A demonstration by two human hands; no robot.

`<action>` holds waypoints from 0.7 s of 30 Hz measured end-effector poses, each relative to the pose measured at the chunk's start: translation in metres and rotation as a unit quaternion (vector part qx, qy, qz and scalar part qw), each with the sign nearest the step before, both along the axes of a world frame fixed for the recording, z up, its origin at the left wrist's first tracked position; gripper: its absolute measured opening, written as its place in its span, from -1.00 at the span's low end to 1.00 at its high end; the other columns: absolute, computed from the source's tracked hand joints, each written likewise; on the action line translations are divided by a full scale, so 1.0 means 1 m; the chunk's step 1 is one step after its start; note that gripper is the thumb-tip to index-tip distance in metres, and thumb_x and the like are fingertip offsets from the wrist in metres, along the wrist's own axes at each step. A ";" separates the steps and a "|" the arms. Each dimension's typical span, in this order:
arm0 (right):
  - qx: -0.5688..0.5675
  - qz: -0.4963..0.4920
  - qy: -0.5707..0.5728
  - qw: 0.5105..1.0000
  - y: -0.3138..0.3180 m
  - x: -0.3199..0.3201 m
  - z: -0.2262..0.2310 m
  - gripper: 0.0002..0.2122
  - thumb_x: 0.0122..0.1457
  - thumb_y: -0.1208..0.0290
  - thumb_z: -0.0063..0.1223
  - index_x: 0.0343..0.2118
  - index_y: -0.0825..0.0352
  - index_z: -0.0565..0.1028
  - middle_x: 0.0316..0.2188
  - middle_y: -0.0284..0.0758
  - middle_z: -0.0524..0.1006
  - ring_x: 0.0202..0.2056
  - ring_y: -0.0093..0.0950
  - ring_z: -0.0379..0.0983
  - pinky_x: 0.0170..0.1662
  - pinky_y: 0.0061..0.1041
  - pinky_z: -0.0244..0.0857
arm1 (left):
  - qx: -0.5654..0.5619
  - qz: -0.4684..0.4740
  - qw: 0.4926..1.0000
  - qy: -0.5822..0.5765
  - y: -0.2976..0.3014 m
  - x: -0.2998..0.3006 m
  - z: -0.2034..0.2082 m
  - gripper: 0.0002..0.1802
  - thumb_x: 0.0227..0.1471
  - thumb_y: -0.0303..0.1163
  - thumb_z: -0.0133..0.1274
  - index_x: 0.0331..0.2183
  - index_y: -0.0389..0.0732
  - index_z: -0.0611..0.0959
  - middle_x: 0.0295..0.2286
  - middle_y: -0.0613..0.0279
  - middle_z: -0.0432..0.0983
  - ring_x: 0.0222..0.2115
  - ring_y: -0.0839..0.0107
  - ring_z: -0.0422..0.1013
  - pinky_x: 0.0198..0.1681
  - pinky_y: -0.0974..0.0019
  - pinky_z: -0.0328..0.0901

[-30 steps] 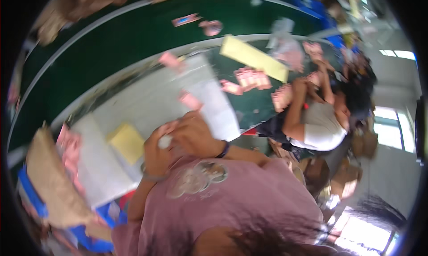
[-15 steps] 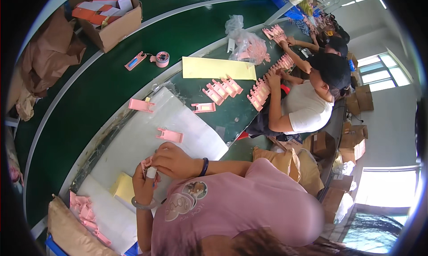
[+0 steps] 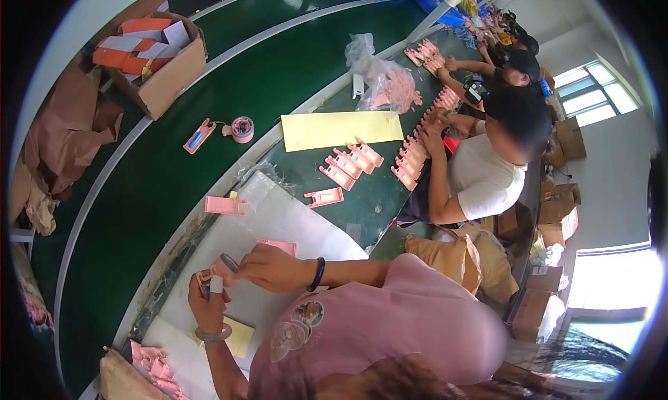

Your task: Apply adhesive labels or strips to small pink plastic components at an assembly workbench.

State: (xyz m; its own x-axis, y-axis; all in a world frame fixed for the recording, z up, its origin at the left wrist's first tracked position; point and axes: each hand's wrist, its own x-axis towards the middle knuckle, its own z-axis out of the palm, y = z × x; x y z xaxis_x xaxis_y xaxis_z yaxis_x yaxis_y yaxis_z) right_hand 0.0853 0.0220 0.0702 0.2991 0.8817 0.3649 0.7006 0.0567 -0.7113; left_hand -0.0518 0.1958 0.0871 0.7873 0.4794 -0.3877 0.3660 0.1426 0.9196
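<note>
Over the near work surface, my left hand (image 3: 207, 308) grips a pink plastic piece (image 3: 203, 278), with a white wrap showing on one finger. A round pink head with a dark rim (image 3: 225, 266) stands out from that piece. My right hand (image 3: 273, 268) has its fingers closed at the side of the round head; whether they pinch it or only touch it, I cannot tell. Just beyond my right hand lies a pink housing (image 3: 278, 247), partly covered by it. Another pink housing (image 3: 225, 205) rests at the edge of the white sheet (image 3: 275, 208).
A green conveyor belt (image 3: 167, 184) carries an open pink housing (image 3: 200, 136) and a round unit (image 3: 242, 129). Pink shells (image 3: 156, 369) are piled near left, by a yellow pad (image 3: 240, 339). A co-worker (image 3: 483, 181) sits at right beside rows of housings (image 3: 410, 162).
Both hands have shifted a little left and down in the picture. The round head now shows between them. The whole view has tilted slightly.
</note>
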 end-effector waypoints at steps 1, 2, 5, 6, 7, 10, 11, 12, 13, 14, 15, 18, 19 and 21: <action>-0.032 0.011 -0.006 0.999 0.000 0.001 -0.002 -0.78 0.09 0.55 0.08 -0.17 0.23 0.51 -0.25 -0.34 0.50 -0.26 -0.34 0.43 -0.16 -0.34 0.29 | 0.007 0.004 1.000 -0.005 0.004 0.002 -0.001 -0.85 0.16 -0.42 0.04 -0.21 -0.23 0.54 -0.44 0.30 0.50 -0.65 0.68 0.31 -0.66 0.59 0.16; -0.029 0.013 0.000 0.999 0.001 0.003 -0.004 -0.78 0.09 0.55 0.08 -0.17 0.23 0.51 -0.25 -0.34 0.50 -0.26 -0.34 0.43 -0.16 -0.34 0.29 | 0.015 0.009 1.000 -0.009 0.009 0.003 -0.002 -0.83 0.15 -0.41 0.06 -0.20 -0.24 0.55 -0.41 0.29 0.53 -0.61 0.67 0.36 -0.63 0.58 0.22; -0.024 0.021 -0.033 0.999 0.004 0.014 -0.007 -0.78 0.07 0.53 0.07 -0.19 0.25 0.51 -0.24 -0.33 0.51 -0.25 -0.35 0.44 -0.18 -0.35 0.32 | 0.111 -0.007 0.994 -0.018 0.029 0.006 -0.017 -0.79 0.14 -0.42 0.08 -0.17 -0.26 0.56 -0.35 0.28 0.56 -0.50 0.64 0.43 -0.54 0.54 0.33; -0.014 0.013 -0.029 0.999 0.006 0.017 -0.008 -0.78 0.06 0.53 0.08 -0.19 0.24 0.51 -0.25 -0.33 0.51 -0.25 -0.35 0.44 -0.17 -0.35 0.32 | 0.107 -0.002 0.994 -0.002 0.035 0.007 -0.013 -0.75 0.12 -0.44 0.09 -0.14 -0.29 0.56 -0.32 0.28 0.58 -0.41 0.62 0.45 -0.45 0.50 0.39; -0.006 0.006 -0.021 1.000 0.008 0.019 -0.010 -0.78 0.06 0.53 0.08 -0.19 0.24 0.51 -0.25 -0.33 0.51 -0.26 -0.34 0.45 -0.17 -0.34 0.32 | 0.110 0.007 0.994 0.008 0.041 0.013 -0.012 -0.76 0.12 -0.43 0.09 -0.15 -0.29 0.56 -0.34 0.28 0.58 -0.44 0.62 0.44 -0.47 0.50 0.38; 0.003 -0.016 -0.010 1.000 0.008 0.031 -0.014 -0.76 0.02 0.58 0.12 -0.21 0.24 0.53 -0.31 -0.31 0.53 -0.28 -0.29 0.47 -0.19 -0.31 0.34 | 0.118 0.009 0.993 0.017 0.066 0.025 -0.019 -0.76 0.12 -0.42 0.09 -0.17 -0.31 0.55 -0.39 0.28 0.59 -0.57 0.63 0.40 -0.54 0.50 0.30; 0.010 -0.021 -0.015 1.000 0.012 0.037 -0.011 -0.73 -0.03 0.59 0.10 -0.22 0.21 0.51 -0.34 -0.37 0.51 -0.32 -0.33 0.46 -0.25 -0.32 0.31 | 0.117 0.029 0.993 -0.006 0.071 0.033 -0.019 -0.77 0.12 -0.43 0.09 -0.18 -0.31 0.55 -0.40 0.28 0.59 -0.60 0.63 0.38 -0.56 0.51 0.28; 0.020 -0.025 -0.008 0.999 0.015 0.042 -0.012 -0.73 -0.03 0.60 0.10 -0.22 0.21 0.52 -0.34 -0.36 0.52 -0.33 -0.32 0.46 -0.26 -0.32 0.30 | 0.118 0.046 0.992 -0.030 0.073 0.040 -0.017 -0.78 0.12 -0.43 0.08 -0.19 -0.31 0.55 -0.42 0.28 0.59 -0.63 0.64 0.35 -0.59 0.51 0.25; 0.002 -0.023 0.007 1.000 0.016 0.048 -0.013 -0.73 -0.01 0.61 0.10 -0.20 0.23 0.53 -0.31 -0.32 0.53 -0.30 -0.29 0.47 -0.22 -0.32 0.32 | 0.108 0.049 0.993 -0.025 0.081 0.044 -0.019 -0.79 0.12 -0.43 0.08 -0.19 -0.31 0.55 -0.42 0.27 0.59 -0.63 0.64 0.35 -0.59 0.52 0.24; -0.019 -0.023 0.019 0.999 0.016 0.054 -0.013 -0.73 0.01 0.61 0.11 -0.18 0.25 0.54 -0.28 -0.29 0.55 -0.27 -0.26 0.48 -0.18 -0.31 0.34 | 0.095 0.050 0.994 -0.023 0.088 0.046 -0.024 -0.79 0.11 -0.44 0.08 -0.20 -0.30 0.55 -0.42 0.26 0.60 -0.64 0.65 0.34 -0.60 0.53 0.23; -0.022 -0.025 0.023 0.999 0.021 0.058 -0.013 -0.73 0.00 0.61 0.12 -0.19 0.25 0.55 -0.29 -0.29 0.55 -0.27 -0.24 0.48 -0.18 -0.31 0.35 | 0.121 0.075 0.989 -0.046 0.095 0.045 -0.032 -0.80 0.12 -0.41 0.10 -0.23 -0.31 0.55 -0.44 0.24 0.59 -0.67 0.65 0.32 -0.62 0.53 0.20; 0.002 -0.053 0.002 0.999 0.033 0.082 -0.019 -0.73 0.02 0.63 0.10 -0.18 0.28 0.54 -0.29 -0.25 0.56 -0.24 -0.20 0.48 -0.16 -0.30 0.37 | 0.049 0.089 0.995 -0.024 0.122 0.049 -0.036 -0.75 0.14 -0.35 0.12 -0.23 -0.33 0.55 -0.48 0.19 0.58 -0.73 0.61 0.30 -0.70 0.49 0.15; 0.004 -0.066 0.016 0.998 0.039 0.093 -0.022 -0.74 0.03 0.63 0.09 -0.17 0.29 0.53 -0.28 -0.23 0.56 -0.23 -0.19 0.48 -0.16 -0.29 0.37 | 0.029 0.104 0.993 -0.041 0.129 0.052 -0.035 -0.75 0.14 -0.35 0.12 -0.23 -0.33 0.55 -0.48 0.19 0.58 -0.74 0.60 0.31 -0.71 0.48 0.15; 0.010 -0.091 0.034 0.995 0.054 0.119 -0.030 -0.76 0.08 0.64 0.07 -0.17 0.33 0.52 -0.27 -0.17 0.55 -0.21 -0.14 0.48 -0.13 -0.27 0.37 | 0.026 0.123 0.990 -0.068 0.149 0.052 -0.041 -0.74 0.16 -0.30 0.09 -0.25 -0.33 0.53 -0.48 0.16 0.58 -0.74 0.55 0.33 -0.73 0.45 0.15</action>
State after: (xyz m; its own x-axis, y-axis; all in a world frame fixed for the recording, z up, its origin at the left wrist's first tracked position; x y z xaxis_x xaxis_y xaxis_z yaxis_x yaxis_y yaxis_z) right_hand 0.2044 0.0760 0.0405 0.4785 0.8026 0.3561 0.6510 -0.0521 -0.7573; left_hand 0.0004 0.3448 0.0459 0.6880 0.6795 -0.2549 0.1977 0.1625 0.9667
